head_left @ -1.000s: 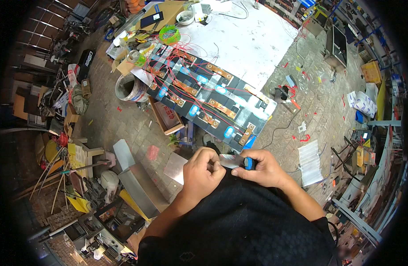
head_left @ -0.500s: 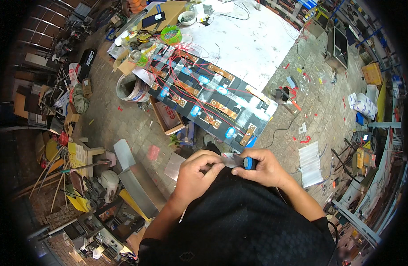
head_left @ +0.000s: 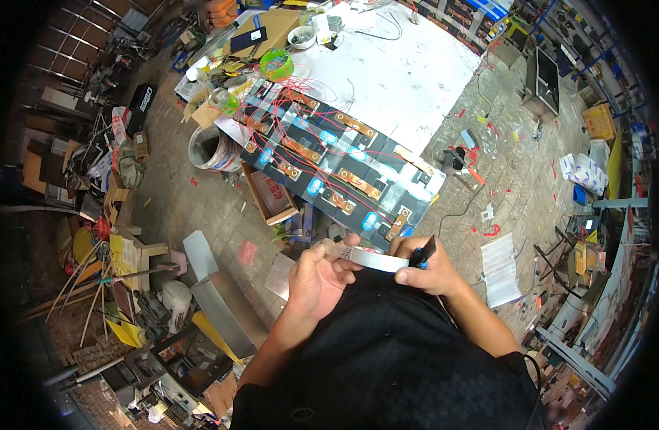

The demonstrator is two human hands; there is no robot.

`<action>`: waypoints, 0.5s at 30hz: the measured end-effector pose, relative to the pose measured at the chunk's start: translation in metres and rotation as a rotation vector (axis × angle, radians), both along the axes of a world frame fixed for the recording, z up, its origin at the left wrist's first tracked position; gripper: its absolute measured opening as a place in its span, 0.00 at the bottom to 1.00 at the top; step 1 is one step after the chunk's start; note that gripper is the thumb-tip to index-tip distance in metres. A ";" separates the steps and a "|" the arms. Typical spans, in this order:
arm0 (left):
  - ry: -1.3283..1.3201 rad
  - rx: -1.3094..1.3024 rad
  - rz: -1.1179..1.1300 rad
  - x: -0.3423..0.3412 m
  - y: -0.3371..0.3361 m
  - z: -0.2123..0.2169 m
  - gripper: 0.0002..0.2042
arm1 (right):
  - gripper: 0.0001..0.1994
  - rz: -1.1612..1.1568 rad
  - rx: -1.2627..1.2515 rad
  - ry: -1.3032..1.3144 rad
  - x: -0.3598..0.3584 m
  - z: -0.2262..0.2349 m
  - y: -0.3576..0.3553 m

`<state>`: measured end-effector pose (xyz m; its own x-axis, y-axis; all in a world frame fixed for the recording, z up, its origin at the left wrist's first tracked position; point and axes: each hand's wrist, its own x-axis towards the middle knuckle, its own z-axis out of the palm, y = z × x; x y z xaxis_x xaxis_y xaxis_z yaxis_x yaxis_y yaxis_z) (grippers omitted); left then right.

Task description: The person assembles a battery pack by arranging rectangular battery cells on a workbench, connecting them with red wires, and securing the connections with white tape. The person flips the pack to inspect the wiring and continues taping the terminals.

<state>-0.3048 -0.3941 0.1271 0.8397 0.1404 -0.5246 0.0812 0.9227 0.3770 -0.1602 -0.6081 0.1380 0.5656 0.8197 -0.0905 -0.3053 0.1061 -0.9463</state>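
Note:
My left hand point(head_left: 316, 278) and my right hand point(head_left: 424, 270) hold the two ends of a flat silvery metal strip point(head_left: 369, 259) level in front of my chest. My right hand also grips a black and blue pen-like tool point(head_left: 422, 254) that points up and away. Just beyond my hands lies a long dark battery pack point(head_left: 328, 166) with copper bars, blue-lit spots and thin red wires across its top. My black shirt fills the lower middle of the view.
A white sheet point(head_left: 394, 68) covers the bench behind the pack. A grey bucket point(head_left: 210, 149), a small open box point(head_left: 271, 195) and metal plates point(head_left: 226, 304) lie on the brick floor at the left. Clutter of tools and parts rings the floor.
My hands have shifted slightly and my left fingers have re-gripped the strip's left end. The strip stays level between both hands.

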 end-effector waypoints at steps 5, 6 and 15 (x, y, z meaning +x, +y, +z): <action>-0.043 -0.053 0.025 0.005 -0.004 0.004 0.11 | 0.18 -0.032 0.136 0.151 0.000 -0.019 0.003; -0.049 -0.051 0.029 0.005 -0.003 0.003 0.11 | 0.18 -0.036 0.171 0.190 0.000 -0.022 0.004; -0.056 0.805 0.035 0.005 0.002 0.026 0.05 | 0.26 -0.072 -0.180 -0.425 0.011 0.031 0.022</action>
<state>-0.2998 -0.3917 0.1536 0.8501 0.4836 -0.2086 0.0186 0.3683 0.9295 -0.1489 -0.5858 0.1689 0.6382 0.7695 0.0244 0.1157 -0.0645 -0.9912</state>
